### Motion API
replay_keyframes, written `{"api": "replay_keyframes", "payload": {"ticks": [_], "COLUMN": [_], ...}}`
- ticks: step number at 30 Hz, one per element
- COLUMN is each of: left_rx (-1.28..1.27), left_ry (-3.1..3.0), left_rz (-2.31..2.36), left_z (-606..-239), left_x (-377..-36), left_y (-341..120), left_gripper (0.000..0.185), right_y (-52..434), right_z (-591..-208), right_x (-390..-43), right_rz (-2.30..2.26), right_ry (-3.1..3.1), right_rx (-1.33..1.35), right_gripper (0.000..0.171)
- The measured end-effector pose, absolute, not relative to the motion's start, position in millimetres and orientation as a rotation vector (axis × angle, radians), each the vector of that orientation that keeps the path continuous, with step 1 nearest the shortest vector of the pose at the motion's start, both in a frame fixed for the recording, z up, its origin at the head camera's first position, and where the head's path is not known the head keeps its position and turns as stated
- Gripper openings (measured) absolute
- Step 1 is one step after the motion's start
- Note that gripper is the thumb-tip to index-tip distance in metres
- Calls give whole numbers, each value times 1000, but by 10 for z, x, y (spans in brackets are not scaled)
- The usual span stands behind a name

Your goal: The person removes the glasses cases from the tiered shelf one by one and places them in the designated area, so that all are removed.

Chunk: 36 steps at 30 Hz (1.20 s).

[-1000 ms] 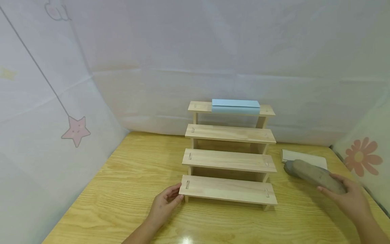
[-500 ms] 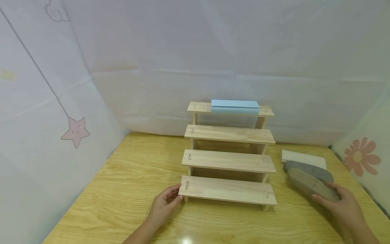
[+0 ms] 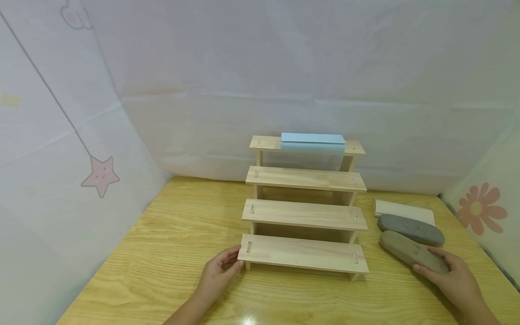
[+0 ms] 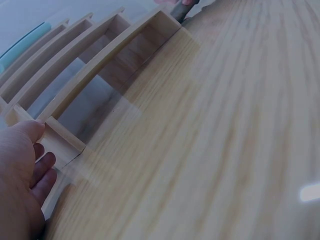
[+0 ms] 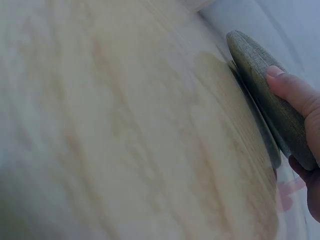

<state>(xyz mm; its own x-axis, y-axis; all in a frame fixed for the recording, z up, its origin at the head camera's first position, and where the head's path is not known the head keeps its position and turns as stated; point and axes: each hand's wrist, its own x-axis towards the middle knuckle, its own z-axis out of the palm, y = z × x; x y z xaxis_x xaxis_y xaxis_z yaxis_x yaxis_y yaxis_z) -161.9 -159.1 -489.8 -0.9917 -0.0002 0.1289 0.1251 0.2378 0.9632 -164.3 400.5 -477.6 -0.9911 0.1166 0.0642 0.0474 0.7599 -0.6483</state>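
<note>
A: Head view is showing the right hand (image 3: 451, 277) curling its fingers and thumb around the near end of the brown-grey case (image 3: 412, 252), which is lying on the table (image 3: 162, 253) just right of the stepped wooden rack (image 3: 304, 212)

B: And the left hand (image 3: 217, 273)?

A: It is pinching the left end of the bottom step, thumb on top

B: How is that case looking to handle?

A: Right wrist view is showing a woven fabric skin (image 5: 272, 100), so I am judging it light, slightly yielding and not slippery; gripping it nearer the middle is looking steadier. A grey case (image 3: 410, 229) and a white one (image 3: 404, 211) are lying just behind it
</note>
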Motion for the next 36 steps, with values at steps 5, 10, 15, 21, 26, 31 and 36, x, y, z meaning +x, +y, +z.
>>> {"api": "replay_keyframes", "payload": {"ticks": [5,10,15,21,26,31,36], "left_rx": [-120,-129,-136,-131,-126,-127,-129], "left_ry": [-2393,-2395,-2390,-2394,-2397,-2395,-2388], "left_rz": [-1863,-1841,-1842,-1843,-1835,-1838,-1846], "left_z": [-4903,-4907,-4906,-4906,-4910,-4916,-4916], "left_x": [-1622,-1631,-1632,-1632,-1633,-1633,-1634], "left_y": [-1590,-1589,-1587,-1587,-1588,-1590,-1590], "left_gripper": [39,39,39,39,40,40,40], "right_y": [4010,4055,4114,4148,4147,4149,4165], "right_z": [-4798,-4802,-4827,-4854,-4855,-4839,-4847], "right_x": [-1658,-1683,-1699,-1714,-1716,-1719,-1724], "right_rz": [1007,1005,1062,1050,1039,984,909], "right_ry": [-2866,-2910,-2909,-2900,-2882,-2873,-2877], "right_rx": [-157,-170,-130,-99,-92,-103,-158], "right_gripper": [84,86,85,85,84,84,89]}}
